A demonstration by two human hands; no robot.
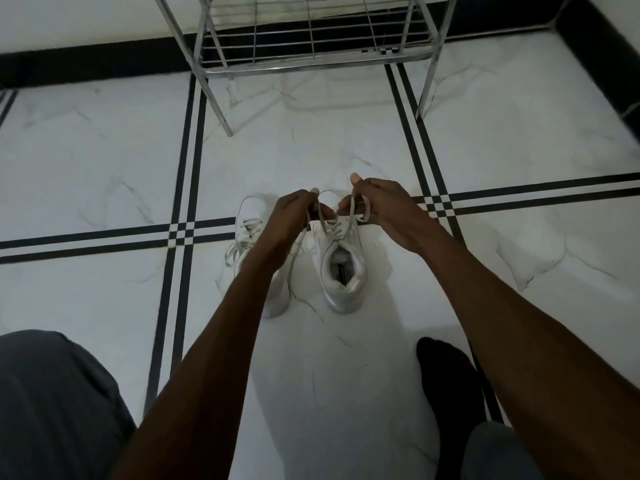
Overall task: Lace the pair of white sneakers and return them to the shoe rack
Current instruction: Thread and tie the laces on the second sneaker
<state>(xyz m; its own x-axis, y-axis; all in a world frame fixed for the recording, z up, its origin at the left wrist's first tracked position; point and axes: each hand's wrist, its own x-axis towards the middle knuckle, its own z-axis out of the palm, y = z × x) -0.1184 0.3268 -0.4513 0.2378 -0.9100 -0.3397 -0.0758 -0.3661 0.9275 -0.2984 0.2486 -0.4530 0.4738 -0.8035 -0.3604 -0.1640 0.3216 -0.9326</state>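
Observation:
Two white sneakers stand side by side on the tiled floor, toes pointing away from me. The right sneaker (341,268) shows its open collar and laces crossing through its eyelets. My left hand (294,211) pinches one end of its lace, and my right hand (379,202) pinches the other end; both ends are pulled up and apart above the tongue. The left sneaker (251,216) is partly hidden under my left forearm, with loose lace (235,249) hanging off its side.
A chrome wire shoe rack (311,60) stands against the wall ahead, its lowest shelf bare. The floor is white marble tile with black stripes. My grey-trousered knee (52,403) is at lower left, and my black-socked foot (446,375) at lower right.

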